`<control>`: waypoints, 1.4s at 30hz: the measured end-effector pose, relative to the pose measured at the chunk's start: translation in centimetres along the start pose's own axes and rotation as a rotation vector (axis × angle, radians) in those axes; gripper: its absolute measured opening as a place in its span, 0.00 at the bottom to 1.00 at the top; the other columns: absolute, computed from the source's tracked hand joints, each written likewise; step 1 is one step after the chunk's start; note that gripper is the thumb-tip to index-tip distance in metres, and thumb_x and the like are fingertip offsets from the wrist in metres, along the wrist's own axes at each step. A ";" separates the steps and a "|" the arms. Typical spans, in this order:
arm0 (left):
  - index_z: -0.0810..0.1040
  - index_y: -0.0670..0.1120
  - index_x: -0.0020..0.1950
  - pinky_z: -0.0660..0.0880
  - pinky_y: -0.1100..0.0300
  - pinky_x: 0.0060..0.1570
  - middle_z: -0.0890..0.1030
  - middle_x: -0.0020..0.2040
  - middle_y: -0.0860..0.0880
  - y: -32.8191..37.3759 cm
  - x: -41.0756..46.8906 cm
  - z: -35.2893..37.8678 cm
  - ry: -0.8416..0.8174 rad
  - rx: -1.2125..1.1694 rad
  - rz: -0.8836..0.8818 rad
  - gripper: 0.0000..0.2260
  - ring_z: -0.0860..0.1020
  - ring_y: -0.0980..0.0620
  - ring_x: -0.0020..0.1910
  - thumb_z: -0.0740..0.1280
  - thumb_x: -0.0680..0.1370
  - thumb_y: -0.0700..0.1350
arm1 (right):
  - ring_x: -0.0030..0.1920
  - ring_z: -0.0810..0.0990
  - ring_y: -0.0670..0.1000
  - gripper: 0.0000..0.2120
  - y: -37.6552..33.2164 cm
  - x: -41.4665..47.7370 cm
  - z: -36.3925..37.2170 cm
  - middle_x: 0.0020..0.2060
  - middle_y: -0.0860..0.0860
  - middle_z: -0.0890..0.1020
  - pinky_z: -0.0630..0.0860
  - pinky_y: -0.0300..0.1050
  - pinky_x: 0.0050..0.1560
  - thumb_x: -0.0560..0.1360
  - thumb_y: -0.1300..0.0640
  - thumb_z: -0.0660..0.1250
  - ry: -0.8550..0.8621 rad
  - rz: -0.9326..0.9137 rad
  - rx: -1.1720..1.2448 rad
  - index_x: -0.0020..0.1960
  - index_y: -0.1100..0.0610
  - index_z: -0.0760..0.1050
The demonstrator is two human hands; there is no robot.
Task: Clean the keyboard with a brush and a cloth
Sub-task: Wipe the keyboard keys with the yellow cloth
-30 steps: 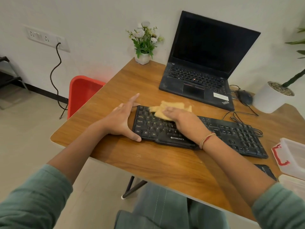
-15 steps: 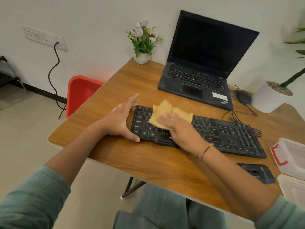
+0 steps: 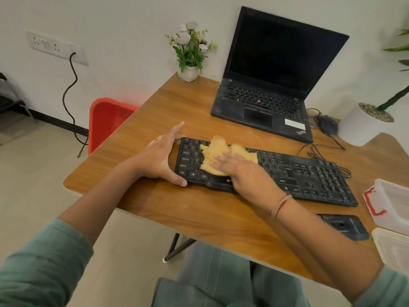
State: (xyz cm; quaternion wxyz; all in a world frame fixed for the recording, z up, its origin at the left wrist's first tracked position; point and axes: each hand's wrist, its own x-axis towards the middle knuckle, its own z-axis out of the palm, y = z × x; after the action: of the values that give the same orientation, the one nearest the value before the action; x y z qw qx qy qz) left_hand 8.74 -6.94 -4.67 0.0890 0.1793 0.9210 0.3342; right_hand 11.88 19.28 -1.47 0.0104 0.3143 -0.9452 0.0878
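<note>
Keyboard: a long black plastic keyboard (image 3: 298,173) with white key legends lies near the front edge of the wood-grain counter (image 3: 199,213), its left end towards the counter's left corner.
Cloth: a crumpled yellow cloth (image 3: 218,150) sits on the keys of the left half.
Right hand: the right hand (image 3: 241,171) is flat, fingers spread, pressing the cloth onto the keys.
Left hand: the left hand (image 3: 158,159) is wide open, thumb and fingers bracketing the keyboard's left end.
Behind: an open black laptop (image 3: 272,85) stands towards the back edge.
</note>
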 end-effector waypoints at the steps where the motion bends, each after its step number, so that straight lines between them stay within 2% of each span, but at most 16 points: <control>1: 0.37 0.59 0.77 0.52 0.53 0.71 0.60 0.77 0.51 0.0 0.0 0.0 0.000 0.000 -0.001 0.66 0.58 0.49 0.74 0.74 0.50 0.72 | 0.75 0.59 0.48 0.27 1.4 0.5 -0.2 0.73 0.46 0.64 0.50 0.42 0.75 0.79 0.68 0.56 0.025 0.050 -0.035 0.73 0.47 0.63; 4: 0.37 0.59 0.77 0.53 0.51 0.72 0.60 0.76 0.51 0.0 0.0 0.0 0.006 -0.002 -0.002 0.66 0.58 0.49 0.74 0.74 0.50 0.72 | 0.75 0.60 0.50 0.26 1.4 1.1 -0.3 0.73 0.48 0.65 0.52 0.43 0.75 0.79 0.68 0.56 0.072 0.161 -0.029 0.73 0.51 0.63; 7: 0.37 0.59 0.77 0.52 0.54 0.71 0.61 0.76 0.52 0.0 0.0 0.0 0.007 0.005 -0.005 0.66 0.58 0.50 0.74 0.74 0.50 0.71 | 0.74 0.60 0.48 0.25 -1.4 -0.4 0.6 0.73 0.47 0.64 0.47 0.39 0.72 0.79 0.68 0.55 0.024 0.028 0.063 0.73 0.52 0.63; 9: 0.37 0.59 0.77 0.52 0.55 0.70 0.61 0.76 0.52 0.0 0.0 0.0 0.002 0.000 -0.001 0.66 0.58 0.50 0.74 0.74 0.50 0.71 | 0.74 0.60 0.48 0.27 -0.4 -0.7 0.2 0.74 0.46 0.63 0.49 0.40 0.72 0.78 0.69 0.55 0.025 0.009 0.012 0.74 0.50 0.61; 11: 0.38 0.59 0.77 0.52 0.53 0.72 0.61 0.76 0.52 0.0 0.1 0.0 -0.002 -0.007 0.004 0.66 0.58 0.50 0.74 0.74 0.50 0.71 | 0.75 0.59 0.49 0.27 2.2 0.1 -0.2 0.74 0.47 0.63 0.55 0.44 0.74 0.79 0.69 0.55 0.069 0.171 -0.031 0.74 0.50 0.60; 13: 0.38 0.60 0.77 0.52 0.52 0.72 0.61 0.76 0.52 -0.1 0.1 0.1 0.005 -0.011 0.005 0.66 0.58 0.50 0.74 0.75 0.50 0.71 | 0.76 0.57 0.49 0.27 2.4 0.7 -0.4 0.74 0.48 0.63 0.53 0.44 0.75 0.79 0.69 0.55 0.112 0.279 0.018 0.74 0.51 0.62; 15: 0.38 0.60 0.77 0.52 0.54 0.71 0.61 0.76 0.52 -0.1 0.1 0.1 0.008 -0.008 0.006 0.66 0.59 0.51 0.74 0.75 0.51 0.70 | 0.76 0.54 0.48 0.26 -0.4 0.6 0.4 0.74 0.47 0.62 0.47 0.43 0.75 0.79 0.68 0.54 0.084 0.223 0.106 0.73 0.50 0.62; 17: 0.38 0.60 0.77 0.52 0.56 0.70 0.61 0.76 0.53 -0.1 0.1 0.1 0.006 -0.010 0.004 0.65 0.58 0.51 0.73 0.75 0.51 0.70 | 0.76 0.52 0.46 0.27 -3.3 -0.2 1.1 0.73 0.46 0.61 0.43 0.40 0.74 0.79 0.69 0.53 0.040 0.083 0.150 0.74 0.49 0.61; 19: 0.38 0.60 0.77 0.52 0.55 0.71 0.60 0.76 0.53 -0.1 0.1 0.0 0.002 -0.010 0.006 0.65 0.58 0.51 0.74 0.75 0.51 0.70 | 0.75 0.51 0.44 0.28 -3.2 -0.5 0.8 0.73 0.43 0.58 0.44 0.40 0.73 0.79 0.69 0.53 0.030 0.040 0.131 0.74 0.49 0.60; 22: 0.38 0.59 0.77 0.52 0.52 0.72 0.60 0.76 0.52 -0.2 0.1 0.0 -0.002 -0.008 0.008 0.66 0.58 0.50 0.74 0.74 0.51 0.71 | 0.75 0.55 0.47 0.26 0.4 0.7 0.1 0.73 0.47 0.62 0.51 0.44 0.75 0.79 0.68 0.54 0.095 0.218 0.079 0.74 0.50 0.62; 24: 0.37 0.59 0.77 0.53 0.51 0.73 0.60 0.76 0.51 -0.2 0.0 0.2 0.001 0.006 0.015 0.65 0.58 0.50 0.74 0.74 0.51 0.72 | 0.76 0.55 0.49 0.26 -0.3 1.1 0.1 0.73 0.49 0.64 0.47 0.42 0.75 0.79 0.68 0.54 0.126 0.261 0.117 0.74 0.52 0.63; 27: 0.34 0.60 0.76 0.52 0.53 0.72 0.59 0.77 0.50 -0.2 0.1 0.2 -0.003 0.040 0.034 0.65 0.58 0.49 0.74 0.73 0.53 0.72 | 0.76 0.53 0.47 0.26 -4.7 0.3 1.3 0.73 0.46 0.64 0.41 0.39 0.72 0.79 0.67 0.54 0.055 0.091 0.225 0.74 0.51 0.62; 29: 0.33 0.59 0.76 0.52 0.53 0.72 0.60 0.77 0.49 -0.4 0.1 0.2 -0.009 0.054 0.057 0.65 0.58 0.48 0.75 0.73 0.53 0.71 | 0.76 0.55 0.47 0.26 -6.4 -0.1 1.6 0.72 0.47 0.66 0.43 0.41 0.74 0.79 0.68 0.54 0.033 -0.045 0.219 0.74 0.52 0.63; 33: 0.29 0.63 0.74 0.53 0.51 0.73 0.57 0.78 0.48 -0.3 0.2 0.1 -0.029 0.076 0.044 0.65 0.57 0.47 0.75 0.73 0.53 0.73 | 0.77 0.54 0.51 0.28 -4.8 2.6 1.7 0.74 0.49 0.65 0.46 0.46 0.76 0.78 0.70 0.53 0.021 -0.007 0.115 0.75 0.52 0.63; 36: 0.29 0.62 0.73 0.55 0.52 0.72 0.60 0.76 0.47 -0.2 0.1 0.2 -0.001 0.076 0.062 0.66 0.59 0.47 0.74 0.72 0.51 0.73 | 0.76 0.56 0.55 0.28 -5.6 3.0 2.2 0.73 0.50 0.66 0.47 0.52 0.76 0.77 0.71 0.54 -0.023 -0.123 0.109 0.74 0.52 0.65; 42: 0.33 0.59 0.76 0.53 0.53 0.72 0.60 0.76 0.50 -0.4 0.2 0.1 -0.011 0.061 0.043 0.66 0.58 0.48 0.74 0.74 0.52 0.71 | 0.72 0.66 0.57 0.28 -1.2 -0.2 1.0 0.68 0.53 0.73 0.54 0.52 0.73 0.74 0.73 0.59 -0.067 -0.291 0.019 0.70 0.53 0.71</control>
State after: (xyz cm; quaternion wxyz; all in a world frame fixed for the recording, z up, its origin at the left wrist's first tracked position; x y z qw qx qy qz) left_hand 8.52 -7.10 -5.02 0.0816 0.2034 0.9262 0.3067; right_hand 12.79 18.25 -2.23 -0.0116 0.4511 -0.8885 0.0835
